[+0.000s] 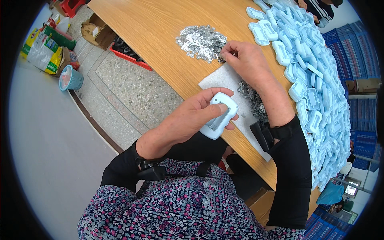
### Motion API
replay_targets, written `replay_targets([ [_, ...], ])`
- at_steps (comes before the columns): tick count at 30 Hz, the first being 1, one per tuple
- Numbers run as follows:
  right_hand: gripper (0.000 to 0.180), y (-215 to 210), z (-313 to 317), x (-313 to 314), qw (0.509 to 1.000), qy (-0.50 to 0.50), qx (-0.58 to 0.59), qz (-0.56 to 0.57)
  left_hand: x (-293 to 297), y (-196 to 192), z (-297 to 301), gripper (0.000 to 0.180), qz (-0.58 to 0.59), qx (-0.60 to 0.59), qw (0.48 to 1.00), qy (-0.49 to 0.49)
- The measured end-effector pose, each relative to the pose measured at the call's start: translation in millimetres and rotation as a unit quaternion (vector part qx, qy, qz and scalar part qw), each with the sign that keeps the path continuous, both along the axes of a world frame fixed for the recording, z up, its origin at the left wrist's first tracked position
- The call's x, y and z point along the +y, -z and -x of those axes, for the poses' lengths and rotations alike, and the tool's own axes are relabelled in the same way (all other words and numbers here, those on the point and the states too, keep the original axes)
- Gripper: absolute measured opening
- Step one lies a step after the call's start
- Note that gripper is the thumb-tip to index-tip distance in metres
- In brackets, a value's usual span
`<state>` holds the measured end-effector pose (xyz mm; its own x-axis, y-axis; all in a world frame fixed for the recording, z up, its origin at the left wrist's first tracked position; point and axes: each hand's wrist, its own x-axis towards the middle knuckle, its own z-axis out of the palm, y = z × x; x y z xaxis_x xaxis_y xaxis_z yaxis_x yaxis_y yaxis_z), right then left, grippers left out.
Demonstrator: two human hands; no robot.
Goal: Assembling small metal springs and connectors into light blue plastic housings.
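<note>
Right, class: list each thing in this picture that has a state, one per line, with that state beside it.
left hand: closed around the light blue plastic casing, holding it off the table.
right hand: fingertips pinching at the edge of the pile of small silver metal pieces.
white foam sheet: lying flat on the wooden table.
heap of light blue casings: loose, piled along the table's right side.
blue basket: upright on the floor.

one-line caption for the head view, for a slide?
Left hand holds a pale blue plastic shell while right hand picks from a pile of small silver metal pieces on a wooden table.
</note>
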<state>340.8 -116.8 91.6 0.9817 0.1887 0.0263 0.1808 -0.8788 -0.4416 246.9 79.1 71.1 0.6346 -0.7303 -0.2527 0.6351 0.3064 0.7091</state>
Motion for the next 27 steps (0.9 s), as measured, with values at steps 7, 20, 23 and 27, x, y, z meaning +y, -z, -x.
replay_targets([
  [7,0.018,-0.2,-0.9,-14.4,0.988,0.025,0.04,-0.145,-2.1,1.8,-0.3,0.046,0.014,0.005,1.0,-0.004],
  [20,0.014,-3.7,2.9,-12.2,0.993,0.025,0.062,-0.098,-2.5,1.1,-0.2,0.048,-0.003,0.002,1.0,-0.019],
  [23,0.017,-5.2,6.6,-10.0,0.997,0.002,0.062,-0.044,-2.0,4.8,-0.1,0.048,-0.004,-0.002,1.0,-0.015],
  [27,0.018,-6.3,7.7,-12.4,0.999,0.021,0.02,-0.043,-3.2,5.1,1.3,0.047,-0.003,-0.014,1.0,-0.008],
])
